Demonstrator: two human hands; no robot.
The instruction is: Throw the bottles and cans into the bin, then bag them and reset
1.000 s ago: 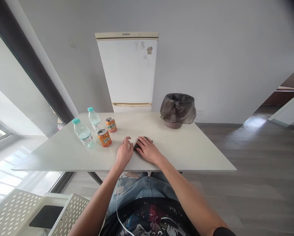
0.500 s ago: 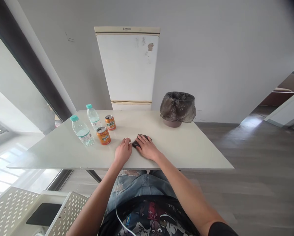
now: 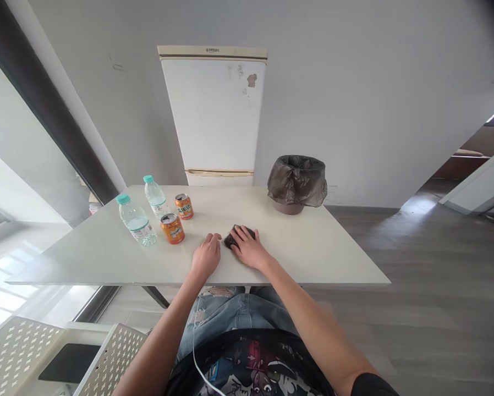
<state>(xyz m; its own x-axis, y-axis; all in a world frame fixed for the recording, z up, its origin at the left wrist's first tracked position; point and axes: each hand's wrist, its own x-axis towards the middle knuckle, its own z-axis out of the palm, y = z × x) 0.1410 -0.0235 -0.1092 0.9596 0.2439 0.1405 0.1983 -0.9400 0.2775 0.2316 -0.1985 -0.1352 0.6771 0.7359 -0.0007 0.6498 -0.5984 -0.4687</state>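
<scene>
My right hand [image 3: 249, 248] lies on a small dark object [image 3: 235, 235] on the white table [image 3: 313, 247], fingers stretched over it. Just to its left my left hand [image 3: 206, 256] rests flat on the table, fingers loosely apart, holding nothing. Two orange drink cans [image 3: 172, 228] [image 3: 184, 206] stand to the left of my hands. Two clear water bottles with teal caps [image 3: 133, 219] [image 3: 155, 197] stand beside the cans.
A bin lined with a dark bag [image 3: 297, 183] sits at the table's far right. A white fridge [image 3: 214, 113] stands against the wall behind. A white perforated chair [image 3: 44, 357] is at the lower left, and a window runs along the left.
Both hands have stayed almost still on the table; the right hand shifted slightly over the dark object. The view moved a little.
</scene>
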